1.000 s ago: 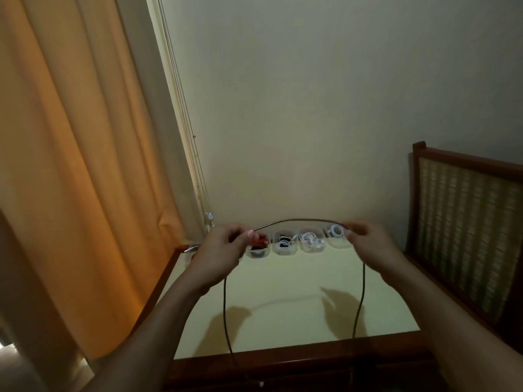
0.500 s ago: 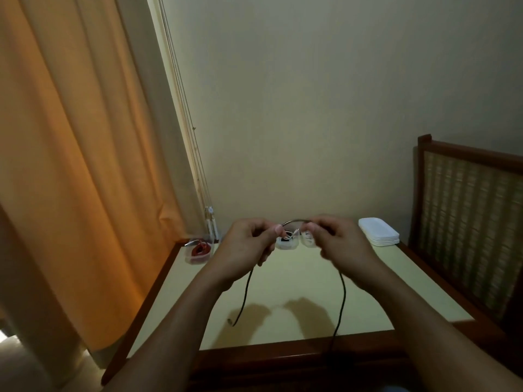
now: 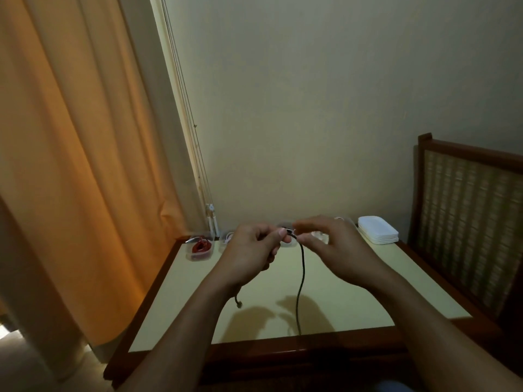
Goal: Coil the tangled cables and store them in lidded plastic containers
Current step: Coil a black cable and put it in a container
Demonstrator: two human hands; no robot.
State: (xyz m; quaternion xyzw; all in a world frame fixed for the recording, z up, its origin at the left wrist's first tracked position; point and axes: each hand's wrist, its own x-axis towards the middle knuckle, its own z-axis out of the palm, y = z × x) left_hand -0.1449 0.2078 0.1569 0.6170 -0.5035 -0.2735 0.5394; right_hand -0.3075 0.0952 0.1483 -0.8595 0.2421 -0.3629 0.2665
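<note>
Hands close together above the table (image 3: 353, 301) — the left hand (image 3: 249, 251) pinches the black cable (image 3: 302, 267), which hangs to the near edge. Right hand (image 3: 334, 250) is blurred at the cable — grip unclear.

black cable (image 3: 302, 267): held aloft, dangling | container (image 3: 199, 248): red coil inside, back-left | white lids (image 3: 377, 232): stacked, back-right

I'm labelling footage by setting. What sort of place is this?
Likely a room in a home: a wood-framed table against a plain wall, an orange curtain on the left, a woven-cane wooden panel on the right.
</note>
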